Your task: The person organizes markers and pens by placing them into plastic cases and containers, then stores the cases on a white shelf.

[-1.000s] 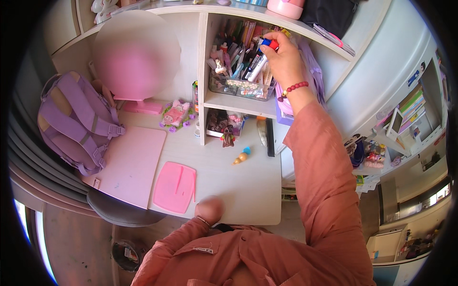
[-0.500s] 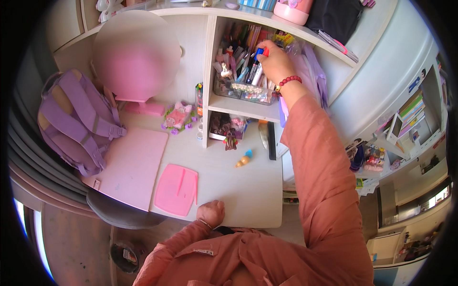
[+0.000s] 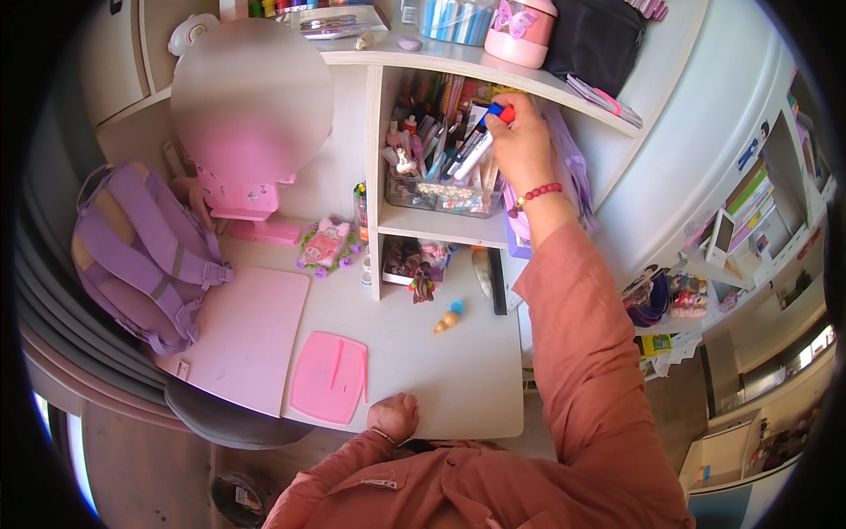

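At the upper shelf compartment, my right hand [image 3: 523, 145] is closed around several whiteboard markers [image 3: 476, 154], with a blue cap and a red cap showing at its fingertips. The markers slant over a clear plastic organizer box [image 3: 463, 202] packed with pens, pencils and small bottles. Whether their lower tips still touch the box's contents I cannot tell. My left hand [image 3: 394, 416] rests as a loose fist on the desk's front edge, with nothing visible in it. Just left of it lies a pink board [image 3: 328, 377] with a thin pink strip on top.
A pink laptop-like panel [image 3: 238, 339] and a purple backpack [image 3: 145, 251] occupy the desk's left side. A gourd-shaped ornament [image 3: 447, 322] lies mid-desk. Below the organizer, a small box [image 3: 414, 264] sits in the lower cubby. Purple bags [image 3: 573, 167] hang beside my right wrist.
My right hand has shifted slightly right over the organizer, and more of the markers' length now shows. The whole view has moved a little. My left fist stays at the desk edge.
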A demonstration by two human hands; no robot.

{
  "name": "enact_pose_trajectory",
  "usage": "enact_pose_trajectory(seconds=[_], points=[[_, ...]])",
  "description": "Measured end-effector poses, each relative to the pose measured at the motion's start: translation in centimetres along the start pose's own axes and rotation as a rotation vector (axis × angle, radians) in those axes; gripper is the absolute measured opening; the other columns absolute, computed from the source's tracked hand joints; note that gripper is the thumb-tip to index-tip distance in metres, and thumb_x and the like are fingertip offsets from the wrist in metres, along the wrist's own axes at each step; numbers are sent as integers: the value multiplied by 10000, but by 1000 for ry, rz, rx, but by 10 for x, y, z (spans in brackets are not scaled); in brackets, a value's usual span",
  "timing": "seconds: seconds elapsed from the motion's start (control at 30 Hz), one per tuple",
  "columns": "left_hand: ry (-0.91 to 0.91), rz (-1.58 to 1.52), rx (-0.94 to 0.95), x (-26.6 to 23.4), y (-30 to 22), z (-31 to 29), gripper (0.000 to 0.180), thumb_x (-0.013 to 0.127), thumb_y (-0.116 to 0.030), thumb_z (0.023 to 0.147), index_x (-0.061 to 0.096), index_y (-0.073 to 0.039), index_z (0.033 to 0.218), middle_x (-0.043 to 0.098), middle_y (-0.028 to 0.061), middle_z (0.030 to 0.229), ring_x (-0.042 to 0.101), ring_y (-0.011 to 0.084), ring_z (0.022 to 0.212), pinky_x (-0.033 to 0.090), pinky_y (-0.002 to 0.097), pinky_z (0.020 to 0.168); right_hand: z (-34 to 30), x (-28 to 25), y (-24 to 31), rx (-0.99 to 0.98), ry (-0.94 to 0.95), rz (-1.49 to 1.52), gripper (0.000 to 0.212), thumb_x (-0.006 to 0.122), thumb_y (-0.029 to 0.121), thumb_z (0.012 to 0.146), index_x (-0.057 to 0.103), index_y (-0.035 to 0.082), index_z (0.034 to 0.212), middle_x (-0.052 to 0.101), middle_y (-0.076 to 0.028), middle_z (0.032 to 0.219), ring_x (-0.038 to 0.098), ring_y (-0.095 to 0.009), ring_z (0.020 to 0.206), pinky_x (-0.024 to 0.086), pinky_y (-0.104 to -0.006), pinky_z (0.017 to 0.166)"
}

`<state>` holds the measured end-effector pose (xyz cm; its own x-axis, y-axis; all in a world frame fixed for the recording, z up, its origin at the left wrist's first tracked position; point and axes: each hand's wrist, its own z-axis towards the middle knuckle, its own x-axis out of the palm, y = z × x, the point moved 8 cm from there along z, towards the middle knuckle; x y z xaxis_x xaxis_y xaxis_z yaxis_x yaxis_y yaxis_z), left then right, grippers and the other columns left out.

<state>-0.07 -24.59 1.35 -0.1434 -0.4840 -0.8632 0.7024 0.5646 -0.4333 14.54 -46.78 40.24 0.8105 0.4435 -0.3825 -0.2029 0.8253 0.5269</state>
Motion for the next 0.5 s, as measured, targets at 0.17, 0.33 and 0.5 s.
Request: enact_pose_trajectory(seconds=[0.17,0.33,0.5], points=[[-3,-47,-47,-10,-5,5,93,553,-187,751,533,-103,717,567,75,673,574,281,592,465,393,515,-11,-1,4,-28,19,-37,201,603,101,778,543,91,970,617,-147,843,594,-305,819,462,-371,709],[-142,-305,-184,-51,5,33,161,621,-149,719,587,-82,861,565,76,732,548,218,569,441,334,507,-21,-24,36,-162,-12,-1,193,599,67,775,527,64,954,613,-153,859,594,-317,798,465,-374,678],[-406,-350,-99,-155,-3,115,518,651,-79,690,460,-56,1171,552,61,839,507,161,523,426,294,496,-29,-42,32,-234,-49,2,215,597,55,771,506,60,966,603,-157,851,584,-341,770,464,-398,657]])
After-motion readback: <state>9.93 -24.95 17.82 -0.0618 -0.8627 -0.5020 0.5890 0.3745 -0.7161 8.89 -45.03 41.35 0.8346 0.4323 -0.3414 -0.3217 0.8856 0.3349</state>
